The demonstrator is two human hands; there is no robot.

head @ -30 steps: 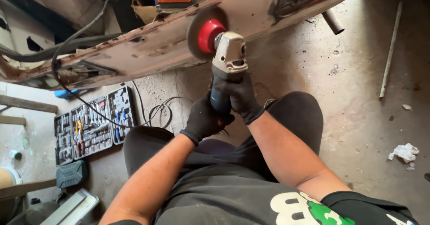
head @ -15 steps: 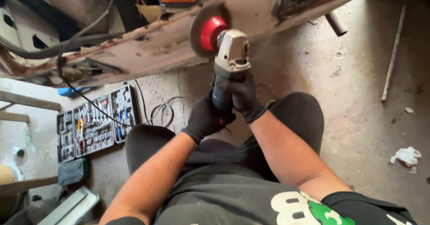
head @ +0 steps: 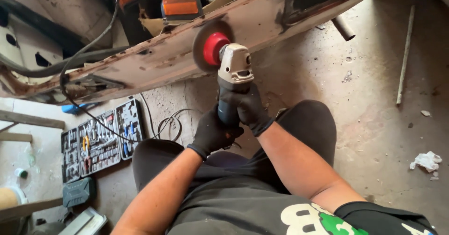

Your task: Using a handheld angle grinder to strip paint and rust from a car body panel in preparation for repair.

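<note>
Up at the rusty panel (head: 154,59) I've got the grinder (head: 232,78) w/ both hands, gloves on. Left hand (head: 213,132) sits low on the grip, fingers clenched round the grinder body. Right hand (head: 250,106) is higher, just under the grey gear head, fingers also clenched on the grinder. The two hands touch, stacked one above the other.

Grinder stands roughly upright betw. my knees, head pointing up at the panel. Its disc (head: 206,45) w/ red hub faces left & sits against the panel's lower edge; can't tell for sure if it's touching the metal or just in front of it. Can't tell if the disc spins.

Panel runs diag. across the top, lower at left, higher at right, rust & bare patches along it. Orange lamp (head: 180,1) sits above it, behind the edge. Black cable (head: 93,43) loops down from the top left, over the panel, toward the floor (head: 374,122).

Floor is bare concrete, dusty. Left of my left knee lies an open tool case (head: 98,144), sockets & pliers in rows. Thin rod (head: 404,55) lies at far right, well apart from the grinder. Pipe stub (head: 343,28) pokes out under the panel's right end. Crumpled rag (head: 426,161) lies at right edge, near my right arm.
</note>
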